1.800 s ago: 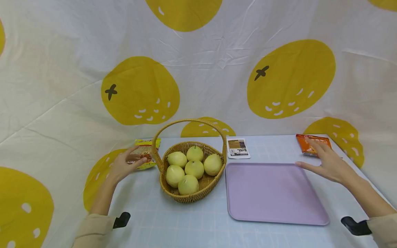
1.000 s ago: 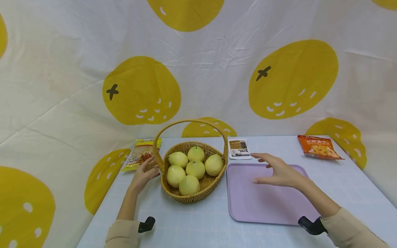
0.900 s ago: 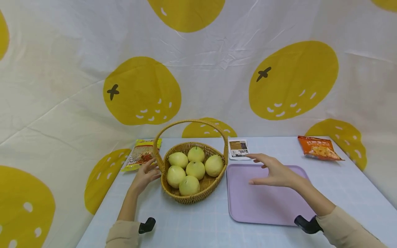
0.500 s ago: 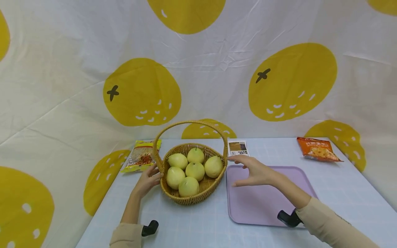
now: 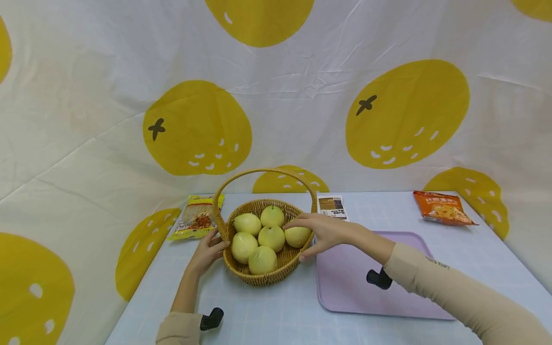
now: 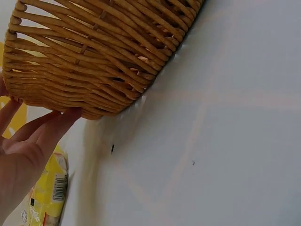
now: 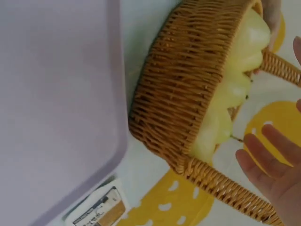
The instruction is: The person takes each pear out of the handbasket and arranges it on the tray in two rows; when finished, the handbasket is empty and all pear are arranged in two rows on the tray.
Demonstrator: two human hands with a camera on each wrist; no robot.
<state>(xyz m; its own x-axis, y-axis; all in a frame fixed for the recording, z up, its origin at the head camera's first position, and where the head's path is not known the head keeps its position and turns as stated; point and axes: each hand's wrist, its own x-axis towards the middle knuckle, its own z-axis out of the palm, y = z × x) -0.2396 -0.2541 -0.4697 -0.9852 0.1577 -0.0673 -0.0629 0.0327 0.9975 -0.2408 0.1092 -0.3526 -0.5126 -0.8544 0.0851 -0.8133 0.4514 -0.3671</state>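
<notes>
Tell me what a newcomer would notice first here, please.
Probably the wicker basket of pale green fruit, on the table in the lower middle of the head view. A white cloth with large yellow fruit shapes fills the background. A lilac tray lies right of the basket.

Fruit (image 5: 263, 259) is held in the basket (image 5: 268, 279), set on the bench (image 5: 258, 318) left of the tray (image 5: 342, 287). A packet (image 5: 194, 221) is laid left of the basket, a pouch (image 5: 331, 206) behind the tray's left end, a bag (image 5: 444, 209) near the bench's far right corner. Behind the bench, a cloth (image 5: 297, 72) is hung.
</notes>
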